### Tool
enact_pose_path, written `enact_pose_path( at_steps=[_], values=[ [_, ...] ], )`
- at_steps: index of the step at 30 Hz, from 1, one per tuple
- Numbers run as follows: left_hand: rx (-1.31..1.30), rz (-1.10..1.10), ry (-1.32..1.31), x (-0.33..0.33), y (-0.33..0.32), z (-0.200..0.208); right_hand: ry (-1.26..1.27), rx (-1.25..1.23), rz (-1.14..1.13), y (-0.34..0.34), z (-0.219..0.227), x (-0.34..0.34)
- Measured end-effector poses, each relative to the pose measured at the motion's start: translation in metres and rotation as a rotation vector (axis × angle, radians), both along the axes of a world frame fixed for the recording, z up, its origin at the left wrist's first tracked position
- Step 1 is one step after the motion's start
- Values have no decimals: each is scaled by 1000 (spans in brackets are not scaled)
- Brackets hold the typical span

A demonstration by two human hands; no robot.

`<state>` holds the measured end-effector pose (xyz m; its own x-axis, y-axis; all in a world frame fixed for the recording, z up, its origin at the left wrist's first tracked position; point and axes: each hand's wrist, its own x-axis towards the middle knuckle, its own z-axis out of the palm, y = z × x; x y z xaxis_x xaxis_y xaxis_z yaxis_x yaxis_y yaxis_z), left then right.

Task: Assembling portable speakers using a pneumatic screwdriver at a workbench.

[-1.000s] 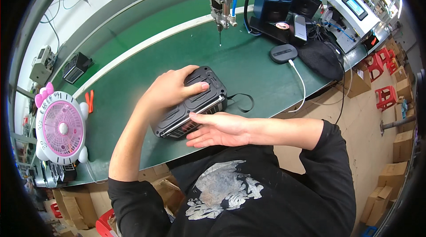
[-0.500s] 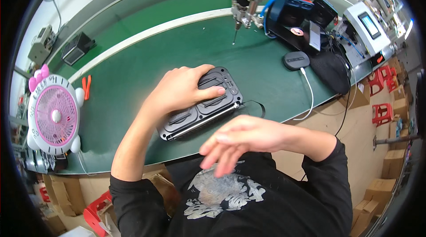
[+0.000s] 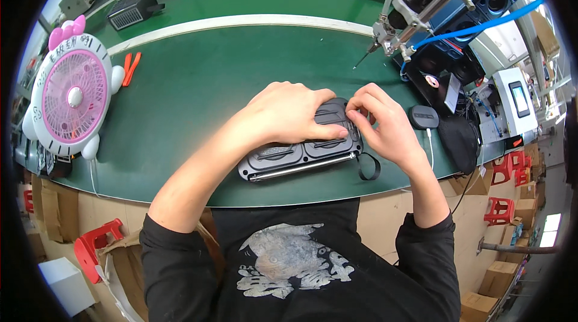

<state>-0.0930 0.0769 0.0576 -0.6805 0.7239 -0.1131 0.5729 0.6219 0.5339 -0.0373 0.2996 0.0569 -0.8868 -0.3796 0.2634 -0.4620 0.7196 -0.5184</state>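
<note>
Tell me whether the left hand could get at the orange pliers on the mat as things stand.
Probably yes. The left hand rests on the black radio, and only bare green mat lies between it and the orange pliers.

Person, seen from above. Garment: one black long-sleeved top, crew-style, plain fabric. Sleeves: both pushed up and bunched near the elbows, forearms bare below them. Chest print: a large grey-white graphic, mottled and irregular in outline, centred on the front; its detail is too distorted to make out. Left hand (image 3: 288, 112): bare, no glove, no ring or watch visible. Right hand (image 3: 385, 126): bare, no glove, no ring or watch visible. Fingers (image 3: 361, 100): uncovered, nails short. No cables, badges or straps worn on the body.
</note>
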Motion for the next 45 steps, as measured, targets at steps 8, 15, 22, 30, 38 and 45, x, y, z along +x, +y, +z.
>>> enact_pose_path(
  at_steps=[8,15,22,30,38,45],
  values=[
    [-22,0,-4,-1,1,-2,57,114,46,-3,5,2],
    [-32,5,-16,-2,1,-2,76,125,70,0,8,1],
    [-11,6,-11,-2,1,-4,126,129,85,1,8,1],
    [-13,10,-12,-1,0,-2,227,205,118,1,9,0],
    [-20,2,-7,-1,1,-2,245,244,136,1,11,0],
    [-20,-3,-7,-2,2,-2,258,262,147,0,11,0]
  ],
)
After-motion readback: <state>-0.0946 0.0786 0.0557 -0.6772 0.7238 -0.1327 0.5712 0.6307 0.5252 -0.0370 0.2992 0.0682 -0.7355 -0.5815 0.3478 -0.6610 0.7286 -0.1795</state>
